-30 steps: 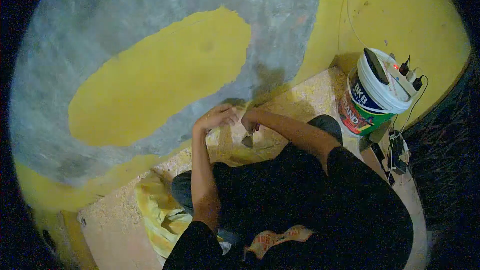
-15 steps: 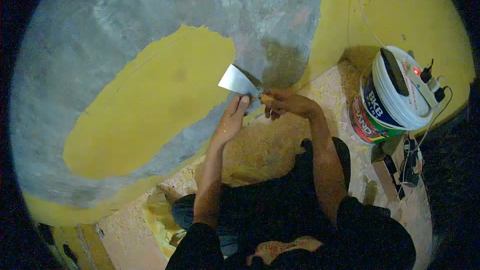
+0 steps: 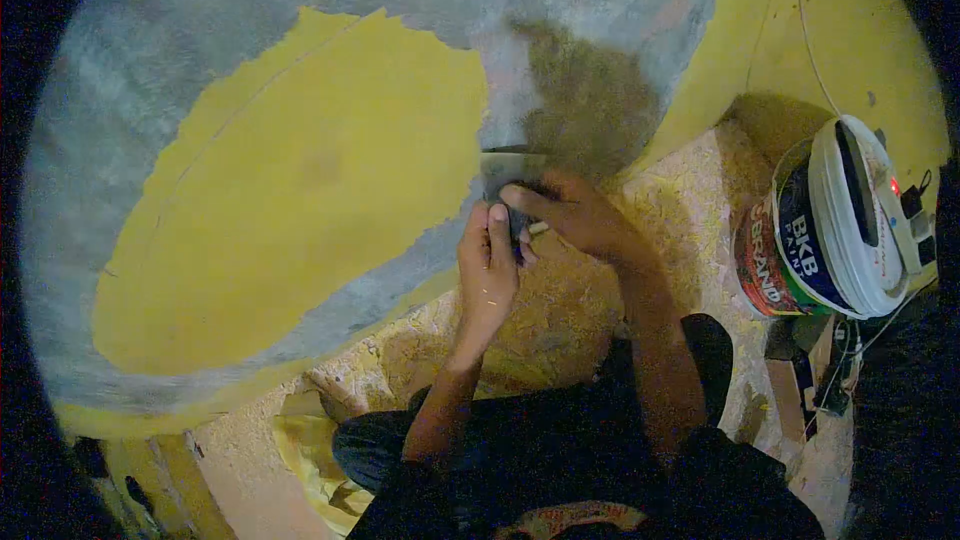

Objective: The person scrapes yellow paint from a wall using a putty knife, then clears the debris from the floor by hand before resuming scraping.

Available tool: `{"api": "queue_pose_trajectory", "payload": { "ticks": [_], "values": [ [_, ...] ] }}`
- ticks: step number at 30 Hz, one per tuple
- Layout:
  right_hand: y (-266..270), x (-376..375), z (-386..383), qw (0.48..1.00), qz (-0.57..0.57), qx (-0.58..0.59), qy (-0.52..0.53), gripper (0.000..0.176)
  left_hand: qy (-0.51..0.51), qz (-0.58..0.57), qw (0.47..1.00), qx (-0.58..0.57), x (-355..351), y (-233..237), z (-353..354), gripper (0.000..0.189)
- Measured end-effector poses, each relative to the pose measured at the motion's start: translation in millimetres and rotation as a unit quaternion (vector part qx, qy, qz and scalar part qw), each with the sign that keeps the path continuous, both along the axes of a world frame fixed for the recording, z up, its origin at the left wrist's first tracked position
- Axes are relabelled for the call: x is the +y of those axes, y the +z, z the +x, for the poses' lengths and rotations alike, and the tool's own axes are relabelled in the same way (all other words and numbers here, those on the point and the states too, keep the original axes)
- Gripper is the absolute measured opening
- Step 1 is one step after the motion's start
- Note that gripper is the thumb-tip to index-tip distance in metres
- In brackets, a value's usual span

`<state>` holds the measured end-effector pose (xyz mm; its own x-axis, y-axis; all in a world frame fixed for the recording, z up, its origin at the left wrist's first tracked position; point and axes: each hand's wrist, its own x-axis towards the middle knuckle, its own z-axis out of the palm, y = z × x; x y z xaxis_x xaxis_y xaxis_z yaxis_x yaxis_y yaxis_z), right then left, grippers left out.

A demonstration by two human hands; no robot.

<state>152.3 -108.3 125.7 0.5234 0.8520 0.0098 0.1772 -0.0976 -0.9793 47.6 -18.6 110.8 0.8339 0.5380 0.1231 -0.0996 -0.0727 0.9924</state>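
Both hands are together in front of the wall, around a paint scraper [image 3: 507, 172] with a flat metal blade and a pale handle. My right hand [image 3: 590, 220] is closed around the scraper, its thumb lying against the blade. My left hand [image 3: 488, 265] comes up from below, thumb and fingers closed at the blade's lower part. The blade looks dark grey at this angle, and the fingers hide part of it. Behind the hands, the wall has a yellow paint patch [image 3: 300, 190] with ragged edges, surrounded by bare grey surface [image 3: 200, 30].
To the right stands a paint bucket [image 3: 790, 230] with a white lid, carrying a dark block [image 3: 856, 180] and a power strip [image 3: 893, 210] with a red light. A cable [image 3: 808, 30] runs up the wall. Paint flakes litter the floor [image 3: 680, 210]; yellow sheeting [image 3: 310, 450] lies lower left.
The scraper has turned in the hands, its bright blade face now dark. My right thumb has come onto the blade. The view has shifted, putting the bucket further right.
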Motion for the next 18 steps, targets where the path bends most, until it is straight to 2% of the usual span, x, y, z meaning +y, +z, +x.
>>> {"api": "queue_pose_trajectory", "payload": {
  "ticks": [2,4,5,7,8,10,12,14,18],
  "values": [
    [-2,9,-8,0.982,0.090,0.150,-0.066,0.027,0.001,0.040,0.999,-0.007,-3,1,2,0.027],
    [-2,10,-8,0.972,0.106,0.196,-0.077,0.024,-0.022,-0.045,0.999,0.015,-8,-2,1,0.026],
    [-4,11,-8,0.959,0.120,0.239,-0.091,0.022,-0.021,-0.043,0.999,0.018,-9,-10,1,0.026],
    [-13,20,-9,0.957,0.130,0.224,-0.129,0.021,-0.047,-0.028,0.997,-0.059,-12,-35,3,0.024],
    [-17,24,-9,0.954,0.141,0.205,-0.168,0.021,-0.046,-0.029,0.997,-0.057,-14,-42,2,0.024],
    [-11,25,-9,0.952,0.150,0.195,-0.180,0.021,-0.061,-0.012,0.998,-0.027,-17,-50,-1,0.025],
    [-6,27,-8,0.950,0.162,0.184,-0.194,0.021,-0.077,0.017,0.997,-0.024,-20,-51,-1,0.024],
    [-5,30,-7,0.948,0.172,0.158,-0.218,0.022,-0.058,-0.030,0.998,-0.025,-23,-50,0,0.022],
    [1,36,-11,0.935,0.199,0.171,-0.237,0.022,-0.068,-0.052,0.996,-0.034,-24,-40,0,0.021]
  ]
}}
